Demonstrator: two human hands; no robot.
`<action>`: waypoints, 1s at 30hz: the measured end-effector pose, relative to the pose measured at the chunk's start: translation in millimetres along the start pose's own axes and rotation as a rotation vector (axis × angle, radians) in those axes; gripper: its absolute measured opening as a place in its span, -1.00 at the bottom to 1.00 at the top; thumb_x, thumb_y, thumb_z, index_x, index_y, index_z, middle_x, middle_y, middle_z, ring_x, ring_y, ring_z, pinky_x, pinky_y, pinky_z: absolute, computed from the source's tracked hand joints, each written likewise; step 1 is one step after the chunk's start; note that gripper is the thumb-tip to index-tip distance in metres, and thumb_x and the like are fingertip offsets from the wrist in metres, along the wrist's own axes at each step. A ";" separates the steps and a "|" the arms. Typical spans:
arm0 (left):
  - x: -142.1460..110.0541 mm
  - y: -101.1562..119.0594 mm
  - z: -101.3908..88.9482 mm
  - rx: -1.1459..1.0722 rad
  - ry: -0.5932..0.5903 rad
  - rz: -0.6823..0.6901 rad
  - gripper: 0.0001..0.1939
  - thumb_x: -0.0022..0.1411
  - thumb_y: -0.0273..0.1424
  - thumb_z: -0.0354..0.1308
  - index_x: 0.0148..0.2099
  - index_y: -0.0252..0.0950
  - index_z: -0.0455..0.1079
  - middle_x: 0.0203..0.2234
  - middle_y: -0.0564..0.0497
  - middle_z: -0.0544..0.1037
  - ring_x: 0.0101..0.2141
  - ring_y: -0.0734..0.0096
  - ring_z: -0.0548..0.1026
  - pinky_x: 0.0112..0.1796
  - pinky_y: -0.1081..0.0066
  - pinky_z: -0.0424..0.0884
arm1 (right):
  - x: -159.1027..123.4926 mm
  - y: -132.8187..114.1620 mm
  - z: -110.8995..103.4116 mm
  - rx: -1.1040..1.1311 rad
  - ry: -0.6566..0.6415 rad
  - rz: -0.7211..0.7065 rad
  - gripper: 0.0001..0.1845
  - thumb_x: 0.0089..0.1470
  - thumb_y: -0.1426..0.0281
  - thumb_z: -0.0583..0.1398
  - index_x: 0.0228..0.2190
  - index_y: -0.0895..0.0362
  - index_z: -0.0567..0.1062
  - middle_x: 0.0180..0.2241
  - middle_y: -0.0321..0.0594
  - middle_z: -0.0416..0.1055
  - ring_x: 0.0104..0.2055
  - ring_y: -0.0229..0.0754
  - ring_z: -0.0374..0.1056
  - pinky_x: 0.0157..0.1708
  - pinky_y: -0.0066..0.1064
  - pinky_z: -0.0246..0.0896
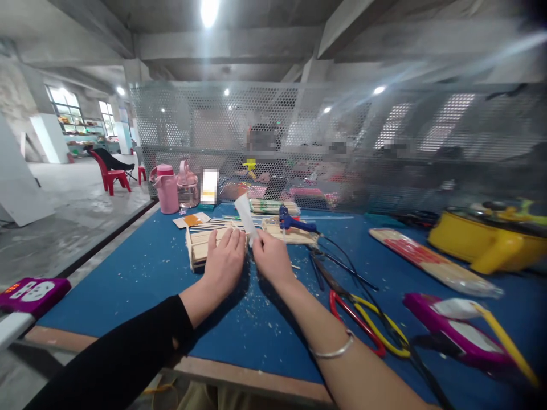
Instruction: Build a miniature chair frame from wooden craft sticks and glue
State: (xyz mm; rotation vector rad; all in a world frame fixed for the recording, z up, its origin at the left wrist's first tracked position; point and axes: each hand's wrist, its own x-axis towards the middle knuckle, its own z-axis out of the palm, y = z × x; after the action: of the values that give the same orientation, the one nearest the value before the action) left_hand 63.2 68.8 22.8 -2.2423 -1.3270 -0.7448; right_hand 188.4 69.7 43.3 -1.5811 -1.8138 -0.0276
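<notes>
A small box-shaped piece of pale wooden sticks and boards [197, 248] lies on the blue tabletop in front of me. My left hand [225, 256] rests on its top with the fingers stretched out flat; the thumb is hidden. Just to the right, my right hand [273, 256] is closed around the lower end of a white strip [244, 212], which looks like paper and stands up at a tilt beside the wooden piece. Behind my right hand lies a blue hot glue gun [297, 222] over another flat wooden piece [277, 230].
Red-handled pliers [356, 324] and yellow-handled pliers [380, 327] lie right, near a purple power strip [459, 336], a bagged bundle of sticks [431, 259] and a yellow container [478, 239]. A pink jug [166, 191] stands back left. A perforated metal screen [239, 125] borders the table.
</notes>
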 end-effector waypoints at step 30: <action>0.6 -0.4 -0.2 -0.015 0.019 0.010 -0.61 0.31 -0.49 -0.16 0.14 -0.37 0.25 0.09 -0.15 0.39 0.10 0.22 0.30 0.12 0.03 0.10 | 2.3 3.1 5.3 0.025 0.040 0.003 -0.58 0.08 0.45 -0.06 -0.15 0.17 0.50 -0.30 -0.08 0.54 -0.32 -0.14 0.41 -0.35 -0.44 0.15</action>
State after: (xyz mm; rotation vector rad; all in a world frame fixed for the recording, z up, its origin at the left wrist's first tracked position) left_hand 63.0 69.3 23.4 -2.2465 -1.3043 -0.7737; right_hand 188.5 74.9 39.2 -1.5552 -1.7745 -0.0351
